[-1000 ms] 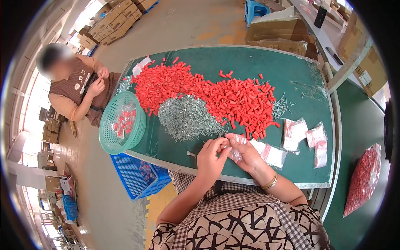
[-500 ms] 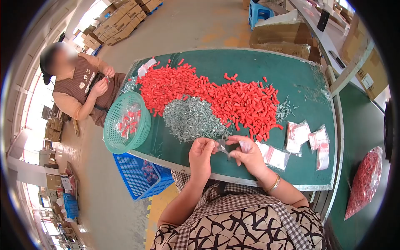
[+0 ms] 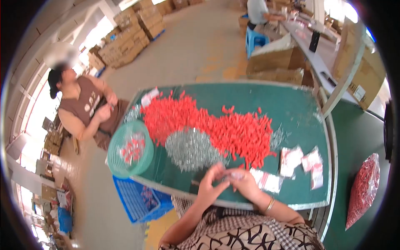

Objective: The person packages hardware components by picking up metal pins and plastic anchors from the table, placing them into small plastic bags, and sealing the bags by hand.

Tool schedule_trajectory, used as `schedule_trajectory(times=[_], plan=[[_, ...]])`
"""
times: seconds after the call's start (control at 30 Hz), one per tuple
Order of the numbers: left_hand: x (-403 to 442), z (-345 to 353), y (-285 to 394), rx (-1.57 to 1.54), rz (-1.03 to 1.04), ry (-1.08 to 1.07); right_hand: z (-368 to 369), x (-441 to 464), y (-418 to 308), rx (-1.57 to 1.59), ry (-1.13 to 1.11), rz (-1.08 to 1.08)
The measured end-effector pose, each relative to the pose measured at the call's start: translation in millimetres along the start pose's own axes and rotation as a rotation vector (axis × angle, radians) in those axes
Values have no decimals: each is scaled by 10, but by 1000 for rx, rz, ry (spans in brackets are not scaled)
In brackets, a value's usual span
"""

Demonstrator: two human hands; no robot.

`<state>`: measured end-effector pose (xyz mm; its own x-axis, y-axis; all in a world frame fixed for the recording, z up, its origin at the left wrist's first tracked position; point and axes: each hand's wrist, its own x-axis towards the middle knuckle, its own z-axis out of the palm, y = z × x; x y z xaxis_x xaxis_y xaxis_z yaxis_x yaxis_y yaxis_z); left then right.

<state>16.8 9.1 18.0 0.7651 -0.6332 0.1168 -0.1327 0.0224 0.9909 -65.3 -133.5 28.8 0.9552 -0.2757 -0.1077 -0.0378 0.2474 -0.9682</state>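
Observation:
Both my hands meet over the table's near edge, just below a heap of silver screws [image 3: 192, 149]. My left hand [image 3: 211, 185] pinches at a small clear plastic bag [image 3: 233, 175]. Fingers of my right hand [image 3: 246, 185] are closed on the same bag from the other side; its contents are blurred. A large pile of red plastic plugs [image 3: 243, 133] spreads behind the screws. Packs of small bags [image 3: 268, 181] lie right beside my right hand.
On the table's left edge stands a green basket [image 3: 130, 149] holding filled bags, above a blue crate [image 3: 139, 204]. A person [image 3: 89, 104] is at the left, another [image 3: 260, 16] far back. A large bag of red parts [image 3: 363, 189] lies at the right.
The view has tilted up, so the table sits lower and a far person shows. My hands, apart half a second ago with the bag opened out, are together again.

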Motion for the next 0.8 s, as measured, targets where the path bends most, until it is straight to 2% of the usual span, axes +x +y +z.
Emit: schedule_trajectory(times=[0.07, 0.13, 0.27, 0.43, 0.63, 0.8], plan=[[32, -62, 84, -43, -165, -111, -19, 10, 92, -47, 5, 3], [57, -159, 58, -28, -283, -93, -53, 19, 95, -37, 21, 48], [28, -175, 103, 84, -296, -4, -138, 84, 236, 128, -90, 101], [-32, -131, 106, 42, -281, 41, -73, 44, 216, -45, 6, 47], [-52, -67, 49, -1, -265, 75, -6, 9, 180, -42, 67, 18], [-2, -114, -14, 20, -223, 82, -54, 44, 202, 161, -20, 84]])
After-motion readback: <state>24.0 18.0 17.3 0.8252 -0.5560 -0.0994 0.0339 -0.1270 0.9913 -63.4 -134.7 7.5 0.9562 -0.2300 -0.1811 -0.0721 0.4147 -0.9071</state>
